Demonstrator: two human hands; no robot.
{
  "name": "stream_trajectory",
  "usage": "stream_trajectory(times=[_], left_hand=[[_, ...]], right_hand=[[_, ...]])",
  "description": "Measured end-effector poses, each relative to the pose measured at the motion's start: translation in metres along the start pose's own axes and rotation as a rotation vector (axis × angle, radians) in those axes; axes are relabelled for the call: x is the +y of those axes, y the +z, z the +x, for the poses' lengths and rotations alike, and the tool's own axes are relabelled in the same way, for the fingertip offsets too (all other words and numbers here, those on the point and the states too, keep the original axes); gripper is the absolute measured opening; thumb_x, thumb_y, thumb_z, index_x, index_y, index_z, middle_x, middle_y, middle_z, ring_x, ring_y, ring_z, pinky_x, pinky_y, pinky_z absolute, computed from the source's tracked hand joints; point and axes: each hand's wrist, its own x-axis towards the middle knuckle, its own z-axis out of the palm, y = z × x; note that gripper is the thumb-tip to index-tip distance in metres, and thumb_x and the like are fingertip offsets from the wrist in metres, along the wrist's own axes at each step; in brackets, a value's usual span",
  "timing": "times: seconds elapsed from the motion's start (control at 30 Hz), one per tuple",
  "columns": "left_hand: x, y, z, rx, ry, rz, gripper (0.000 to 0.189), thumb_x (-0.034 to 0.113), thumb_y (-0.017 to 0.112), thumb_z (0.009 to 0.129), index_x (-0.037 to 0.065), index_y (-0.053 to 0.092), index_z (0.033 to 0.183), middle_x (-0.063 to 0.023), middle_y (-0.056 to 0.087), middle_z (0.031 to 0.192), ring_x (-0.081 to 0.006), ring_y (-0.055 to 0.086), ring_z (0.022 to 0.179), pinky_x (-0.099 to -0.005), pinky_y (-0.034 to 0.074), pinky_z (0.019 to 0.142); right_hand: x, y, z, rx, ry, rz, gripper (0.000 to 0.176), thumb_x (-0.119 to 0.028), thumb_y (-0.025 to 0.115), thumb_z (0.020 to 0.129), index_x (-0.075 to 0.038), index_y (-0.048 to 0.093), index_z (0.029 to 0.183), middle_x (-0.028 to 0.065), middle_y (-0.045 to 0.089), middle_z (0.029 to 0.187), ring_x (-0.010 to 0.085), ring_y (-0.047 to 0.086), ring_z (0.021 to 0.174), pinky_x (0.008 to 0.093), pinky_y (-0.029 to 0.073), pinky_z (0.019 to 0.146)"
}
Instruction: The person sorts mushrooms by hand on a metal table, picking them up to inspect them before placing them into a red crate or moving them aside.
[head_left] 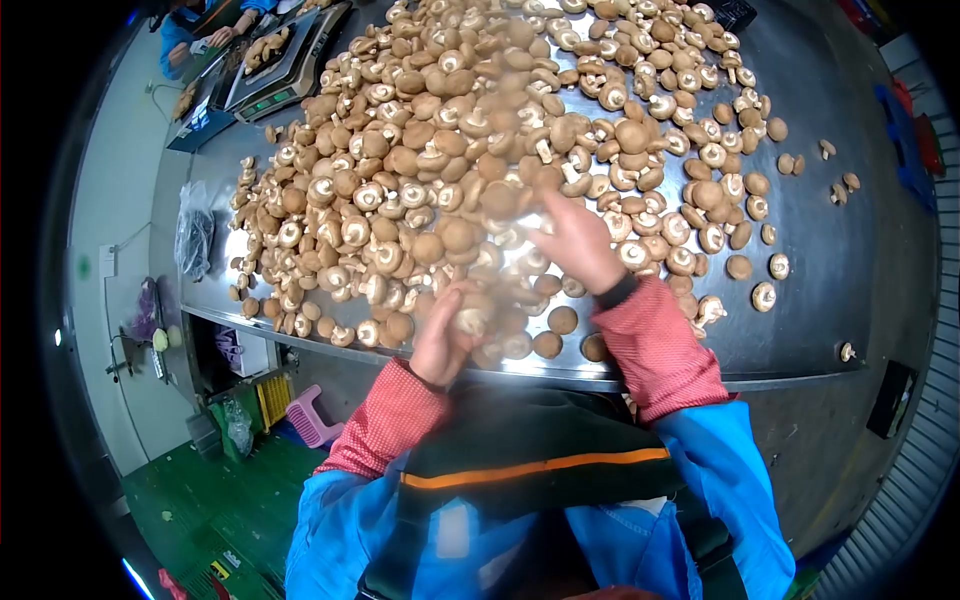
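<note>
**A:** What takes up the most room?

**B:** The steel surface [820,250]. A heap [450,130] of mushrooms covers most of it and runs right up to the near edge. I'd judge that a careless sweep of a sleeve could roll some of them onto the floor.

**A:** Anything else up there?

**B:** A scale [280,70] at the far left corner, with a co-worker's hand [220,37] beside it.

**A:** And the person's own hands?

**B:** The right hand [575,240] lies on the near side of the heap with its fingers stretched over the caps. It's blurred, so I cannot tell whether its grip has closed on anything. The left hand [440,340] is by the front edge, its grip curled round one mushroom [472,318].

**A:** Any risk there?

**B:** Squeezing too hard could bruise the cap or snap the stem, I'd think.

**A:** How does it look?

**B:** It's tan and rounded, and smeared by motion. The ones around it have brown caps, and the flipped ones show pale undersides and short stems.

**A:** What's the smallest thing?

**B:** A stray [848,351] sitting alone near the front right edge, where a nudge could tip it off.
</note>
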Motion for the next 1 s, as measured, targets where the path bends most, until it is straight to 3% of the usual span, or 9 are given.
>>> stream_trajectory(times=[0.13,0.27,0.37,0.43,0.47,0.6,0.87,0.97,1.0], left_hand=[[0.000,0.005,-0.003,0.000,-0.041,-0.003,0.033,0.036,0.054,0.104,0.012,0.052,0.127,-0.0085,0.065,0.108,-0.0217,0.068,0.093,-0.0373,0.060,0.080],[-0.001,-0.008,-0.004,0.012,-0.023,0.045,0.032,0.031,0.054,0.104,0.012,0.051,0.129,-0.0075,0.063,0.112,-0.0212,0.067,0.097,-0.0371,0.058,0.084],[-0.003,0.001,-0.003,-0.067,0.048,0.250,0.036,0.027,0.055,0.104,0.010,0.049,0.136,-0.0073,0.061,0.119,-0.0217,0.064,0.106,-0.0359,0.052,0.095],[0.008,0.034,-0.006,-0.201,0.151,0.505,0.046,0.020,0.056,0.101,0.008,0.045,0.144,-0.0105,0.054,0.135,-0.0252,0.055,0.122,-0.0358,0.040,0.110],[0.002,0.032,0.003,-0.269,0.387,0.955,0.054,0.013,0.059,0.094,0.006,0.044,0.145,-0.0155,0.047,0.142,-0.0301,0.046,0.132,-0.0399,0.036,0.114],[-0.026,0.087,0.018,-0.644,0.525,1.121,0.068,0.003,0.068,0.085,0.004,0.041,0.147,-0.0209,0.036,0.151,-0.0397,0.041,0.140,-0.0454,0.037,0.115],[-0.123,0.157,0.014,-1.485,0.527,0.950,0.074,0.028,0.068,0.096,0.002,0.033,0.155,-0.0235,0.028,0.161,-0.0394,0.032,0.148,-0.0469,0.032,0.120],[-0.107,0.170,0.031,-1.381,0.604,1.138,0.055,0.026,0.068,0.095,0.001,0.051,0.141,-0.0196,0.052,0.142,-0.0359,0.048,0.135,-0.0446,0.042,0.111],[-0.106,0.159,0.043,-1.073,0.766,1.140,0.049,0.019,0.067,0.092,0.001,0.053,0.135,-0.0192,0.055,0.132,-0.0355,0.053,0.125,-0.0446,0.046,0.105]], right_hand=[[0.012,0.042,0.019,-0.157,0.065,-0.421,0.022,-0.016,0.068,0.084,-0.006,0.058,0.101,0.0139,0.066,0.075,0.0366,0.069,0.073,0.0473,0.054,0.065],[0.028,0.016,-0.005,0.074,-0.038,0.281,0.031,-0.016,0.065,0.092,-0.007,0.059,0.121,0.0076,0.069,0.080,0.0208,0.068,0.065,0.0363,0.050,0.054],[0.007,-0.036,-0.036,-0.439,0.613,1.191,0.044,-0.023,0.058,0.098,-0.003,0.051,0.136,0.0123,0.070,0.092,0.0170,0.065,0.061,0.0230,0.055,0.057],[-0.009,-0.043,-0.068,-0.426,0.814,1.422,0.052,-0.030,0.051,0.099,-0.003,0.045,0.144,0.0155,0.069,0.097,0.0214,0.069,0.071,0.0253,0.058,0.057],[-0.007,-0.043,-0.086,-0.432,0.874,1.550,0.051,-0.030,0.051,0.101,-0.004,0.045,0.145,0.0145,0.065,0.109,0.0222,0.065,0.086,0.0282,0.056,0.070],[0.002,-0.041,-0.157,-0.211,0.781,2.058,0.048,-0.031,0.049,0.107,-0.008,0.045,0.149,0.0138,0.053,0.145,0.0259,0.053,0.133,0.0394,0.047,0.110],[0.022,-0.123,-0.372,0.361,0.981,1.415,0.056,-0.047,0.047,0.102,-0.008,0.049,0.142,0.0163,0.060,0.136,0.0272,0.064,0.117,0.0386,0.057,0.090],[0.023,-0.171,-0.434,0.178,1.340,1.336,0.067,-0.059,0.047,0.101,-0.006,0.049,0.142,0.0199,0.070,0.117,0.0337,0.072,0.098,0.0434,0.058,0.083],[0.028,-0.170,-0.448,0.004,1.442,0.735,0.071,-0.062,0.046,0.100,-0.006,0.048,0.143,0.0216,0.070,0.115,0.0358,0.072,0.095,0.0451,0.058,0.080]])
